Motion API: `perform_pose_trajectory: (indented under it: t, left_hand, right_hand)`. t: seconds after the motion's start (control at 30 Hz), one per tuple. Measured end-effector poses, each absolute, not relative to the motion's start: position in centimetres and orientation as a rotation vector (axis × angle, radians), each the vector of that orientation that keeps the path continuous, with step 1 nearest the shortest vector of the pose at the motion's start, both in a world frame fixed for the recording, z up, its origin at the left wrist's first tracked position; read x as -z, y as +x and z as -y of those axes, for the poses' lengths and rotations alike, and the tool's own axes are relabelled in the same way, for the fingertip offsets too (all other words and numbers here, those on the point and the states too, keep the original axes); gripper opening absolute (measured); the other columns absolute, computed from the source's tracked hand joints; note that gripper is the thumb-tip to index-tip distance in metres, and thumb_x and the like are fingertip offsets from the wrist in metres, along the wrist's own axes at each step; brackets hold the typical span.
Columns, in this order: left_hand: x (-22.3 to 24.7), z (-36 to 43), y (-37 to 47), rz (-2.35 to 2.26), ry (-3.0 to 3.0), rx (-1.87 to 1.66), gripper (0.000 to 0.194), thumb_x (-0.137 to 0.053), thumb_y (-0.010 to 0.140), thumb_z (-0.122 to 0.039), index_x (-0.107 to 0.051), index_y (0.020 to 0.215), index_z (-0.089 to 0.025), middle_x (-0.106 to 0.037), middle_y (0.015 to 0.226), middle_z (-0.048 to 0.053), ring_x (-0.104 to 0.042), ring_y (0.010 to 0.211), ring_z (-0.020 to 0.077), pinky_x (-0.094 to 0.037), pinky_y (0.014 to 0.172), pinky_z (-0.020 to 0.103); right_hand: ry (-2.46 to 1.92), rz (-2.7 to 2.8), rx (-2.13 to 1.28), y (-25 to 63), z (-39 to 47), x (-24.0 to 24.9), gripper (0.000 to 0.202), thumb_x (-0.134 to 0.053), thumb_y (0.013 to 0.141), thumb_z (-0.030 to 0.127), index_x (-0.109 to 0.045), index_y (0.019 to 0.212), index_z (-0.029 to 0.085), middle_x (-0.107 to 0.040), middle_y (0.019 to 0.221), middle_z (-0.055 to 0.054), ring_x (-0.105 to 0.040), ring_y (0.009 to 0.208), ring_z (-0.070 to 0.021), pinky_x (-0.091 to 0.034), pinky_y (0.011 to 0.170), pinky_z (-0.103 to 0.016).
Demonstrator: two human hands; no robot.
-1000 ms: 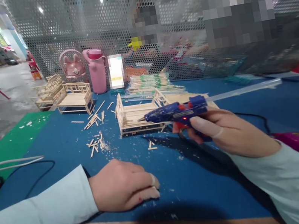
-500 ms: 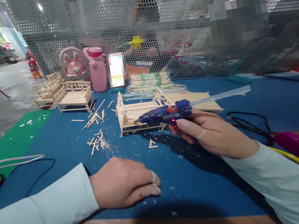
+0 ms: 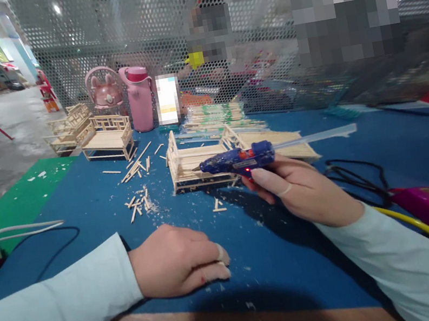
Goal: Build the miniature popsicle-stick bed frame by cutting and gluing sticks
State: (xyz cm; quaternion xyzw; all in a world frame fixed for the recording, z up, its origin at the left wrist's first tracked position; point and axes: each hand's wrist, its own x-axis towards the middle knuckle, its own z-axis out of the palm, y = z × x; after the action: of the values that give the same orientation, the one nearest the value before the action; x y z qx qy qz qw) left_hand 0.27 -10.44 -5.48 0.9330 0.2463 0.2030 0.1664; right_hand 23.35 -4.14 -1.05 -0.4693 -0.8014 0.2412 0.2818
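— Fingers (image 3: 279,182) of the right hand (image 3: 306,192)?
— Clamped on one blue glue gun (image 3: 237,159), nozzle at the stick bench (image 3: 194,166) mid-surface.
— And the left hand (image 3: 177,260)?
— Fingers curled together, empty, resting on the blue surface (image 3: 82,204).
— Other benches?
— Two finished benches (image 3: 89,133) far left, beside two pink bottles (image 3: 126,98); loose sticks (image 3: 137,187) between.

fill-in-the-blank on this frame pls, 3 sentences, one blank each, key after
1. The right hand holds a blue ____ with a clear stick at its back.
2. The glue gun has its nozzle aimed at the unfinished ____ frame.
3. The left hand rests curled on the ____ mat, holding nothing that shows.

Missing words: glue gun; wooden stick; blue
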Motion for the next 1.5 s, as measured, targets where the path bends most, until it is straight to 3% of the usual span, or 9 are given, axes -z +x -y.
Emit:
perform_pose_trajectory:
  t: [1.1, 1.5]
  left_hand:
    - [5.36, 10.51, 0.25, -0.695, 2.642, -0.579, 0.026, -0.043, 0.092, -0.034, -0.063, 0.092, -0.018, -0.069, 0.078, 0.002, -0.063, 0.069, 0.0115, -0.040, 0.060, 0.020]
    - [5.35, 10.42, 0.31, -0.703, 2.651, -0.572, 0.025, -0.043, 0.092, -0.034, -0.063, 0.092, -0.019, -0.069, 0.079, 0.002, -0.063, 0.070, 0.0112, -0.041, 0.060, 0.020]
  right_hand:
    - [-1.262, 2.097, -0.665, 23.29, 4.37, 1.14, 0.038, -0.039, 0.087, 0.052, -0.049, 0.068, 0.020, -0.048, 0.051, 0.003, -0.045, 0.047, -0.0125, -0.037, 0.054, -0.031]
    - [-1.252, 2.102, -0.624, 23.44, 4.39, 1.05, 0.041, -0.038, 0.085, 0.058, -0.048, 0.064, 0.024, -0.050, 0.053, 0.000, -0.046, 0.048, -0.0152, -0.038, 0.050, -0.031]
